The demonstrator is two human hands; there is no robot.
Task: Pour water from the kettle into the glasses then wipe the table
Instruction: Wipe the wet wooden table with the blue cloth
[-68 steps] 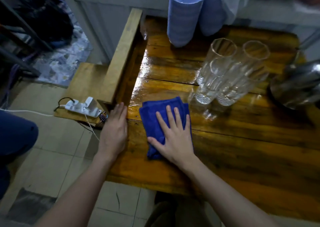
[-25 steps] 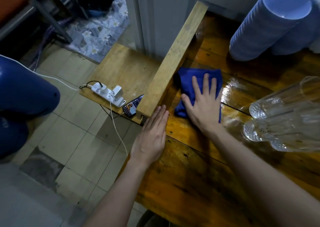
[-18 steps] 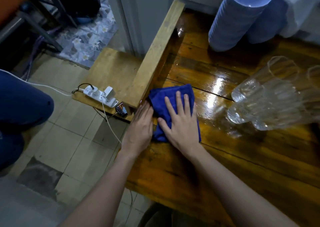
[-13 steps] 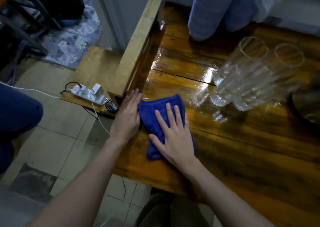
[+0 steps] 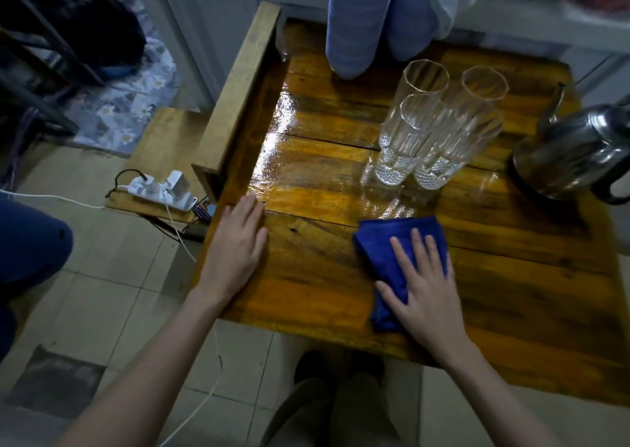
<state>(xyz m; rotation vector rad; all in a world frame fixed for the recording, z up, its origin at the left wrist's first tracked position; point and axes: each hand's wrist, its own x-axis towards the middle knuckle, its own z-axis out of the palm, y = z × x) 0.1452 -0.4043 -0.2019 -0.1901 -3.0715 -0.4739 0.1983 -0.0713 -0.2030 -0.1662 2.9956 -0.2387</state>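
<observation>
My right hand (image 5: 424,293) presses flat, fingers spread, on a folded blue cloth (image 5: 378,249) near the front middle of the wet wooden table (image 5: 317,276). My left hand (image 5: 235,242) lies flat and empty on the table's left front corner. Several tall clear glasses (image 5: 426,129) stand bunched together just behind the cloth. A steel kettle (image 5: 576,153) sits at the right edge, its spout pointing back. A shiny wet patch (image 5: 306,160) covers the boards left of the glasses.
Two stacks of blue bowls (image 5: 358,20) stand at the back of the table. A raised wooden beam (image 5: 238,92) runs along the left edge. Below it a low shelf holds a white power strip (image 5: 160,191) with cables. Tiled floor lies left and in front.
My right hand has slid the blue cloth from the table's left front corner rightward to the front middle. My left hand has stayed flat at the left corner.
</observation>
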